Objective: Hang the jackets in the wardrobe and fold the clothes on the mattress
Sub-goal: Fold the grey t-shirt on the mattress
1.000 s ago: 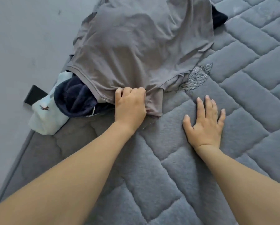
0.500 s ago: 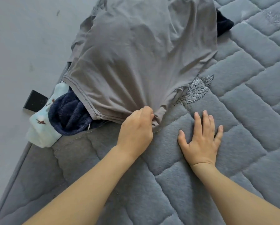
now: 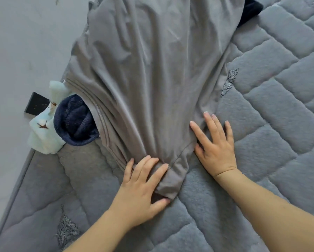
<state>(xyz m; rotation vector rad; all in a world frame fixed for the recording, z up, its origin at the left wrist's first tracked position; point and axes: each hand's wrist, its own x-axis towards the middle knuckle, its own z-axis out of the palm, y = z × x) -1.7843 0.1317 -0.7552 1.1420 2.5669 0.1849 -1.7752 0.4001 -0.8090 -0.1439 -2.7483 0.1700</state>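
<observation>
A grey shirt (image 3: 152, 70) lies spread over the quilted grey mattress (image 3: 272, 128), its near end gathered into a bunch. My left hand (image 3: 143, 184) holds that bunched end, fingers lying over the cloth and thumb under its tip. My right hand (image 3: 216, 142) presses flat with spread fingers, partly on the shirt's right edge and partly on the mattress. A navy fleece garment (image 3: 74, 122) and a pale blue printed cloth (image 3: 45, 135) stick out from under the shirt's left side.
A dark garment (image 3: 250, 10) shows past the shirt's far right corner. The grey wall (image 3: 25, 42) runs along the mattress's left edge, with a black socket plate (image 3: 36, 104) on it.
My left hand has dragged the shirt's near end toward me, stretching the cloth out. My right hand has slid from bare mattress onto the shirt's right edge.
</observation>
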